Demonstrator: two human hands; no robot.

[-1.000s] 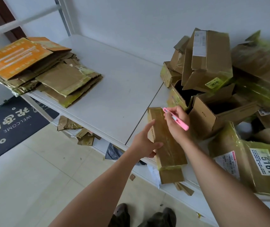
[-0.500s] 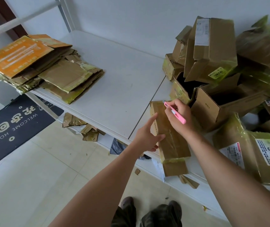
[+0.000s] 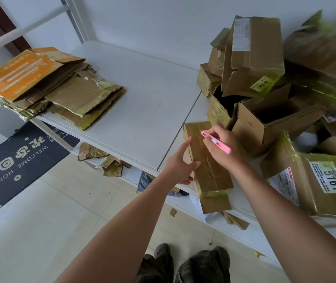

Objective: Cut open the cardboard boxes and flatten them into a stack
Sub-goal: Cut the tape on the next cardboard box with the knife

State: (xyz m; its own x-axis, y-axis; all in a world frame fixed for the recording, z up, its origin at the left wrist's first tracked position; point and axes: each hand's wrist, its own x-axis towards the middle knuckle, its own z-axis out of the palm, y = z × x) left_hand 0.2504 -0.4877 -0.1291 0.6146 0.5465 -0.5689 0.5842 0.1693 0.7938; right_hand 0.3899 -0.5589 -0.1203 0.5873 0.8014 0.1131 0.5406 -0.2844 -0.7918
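Note:
A long narrow taped cardboard box (image 3: 210, 172) lies on the white shelf (image 3: 142, 111), its near end hanging over the front edge. My left hand (image 3: 180, 164) grips its left side, thumb on top. My right hand (image 3: 222, 148) holds a pink box cutter (image 3: 216, 141) with its tip on the box's top near the far end. A stack of flattened boxes (image 3: 50, 86), the top one orange, lies at the shelf's left end. A heap of uncut boxes (image 3: 275, 88) fills the right side.
A taped parcel with a 5161 label (image 3: 326, 180) sits right of my right arm. Cardboard scraps (image 3: 106, 160) lie on a lower shelf. A dark welcome mat (image 3: 16, 160) covers the tiled floor at left. My feet (image 3: 183, 264) stand below the shelf edge.
The cutter tip has moved a little toward me along the box top. My left hand keeps its hold on the box's side.

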